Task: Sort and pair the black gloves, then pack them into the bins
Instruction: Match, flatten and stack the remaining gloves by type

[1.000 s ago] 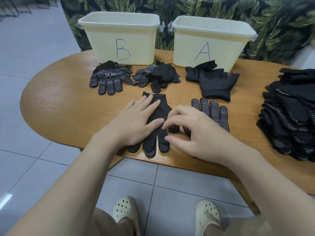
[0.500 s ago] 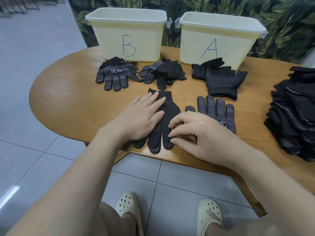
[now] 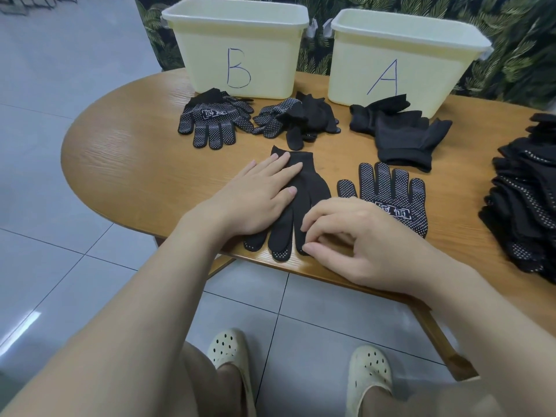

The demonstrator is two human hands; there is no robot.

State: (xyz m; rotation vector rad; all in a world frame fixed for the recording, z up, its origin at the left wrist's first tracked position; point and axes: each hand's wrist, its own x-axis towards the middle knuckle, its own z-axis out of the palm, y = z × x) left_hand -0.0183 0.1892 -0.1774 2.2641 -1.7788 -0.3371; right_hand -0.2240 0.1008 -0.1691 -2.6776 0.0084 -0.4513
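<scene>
Flattening a black glove (image 3: 304, 188) at the near edge of the oval wooden table (image 3: 126, 164), your left hand (image 3: 255, 200) lies on it with fingers straight, pressing the cuff half down. Your right hand (image 3: 355, 239) has its fingers curled at the glove's fingertips, thumb and forefinger apparently pinching one; how firm that pinch is cannot be told. The glove's dotted fingertips reach the table's near edge: a pull toward you could drag it over the lip and onto the tiled floor (image 3: 270, 311). Just to the right lies a dotted glove with a printed logo (image 3: 391, 197), palm up; your right wrist is close to it and could sweep it askew. Three sorted heaps sit toward the far edge: a dotted pair (image 3: 213, 121) before bin B (image 3: 237, 49), a mixed heap (image 3: 298, 118) between the bins, plain gloves (image 3: 403, 130) before bin A (image 3: 403, 58). Mismatched pairing is the main risk, since dotted and plain faces look alike back-up. The unsorted stack (image 3: 526, 200) at the right edge leans and may slump.
</scene>
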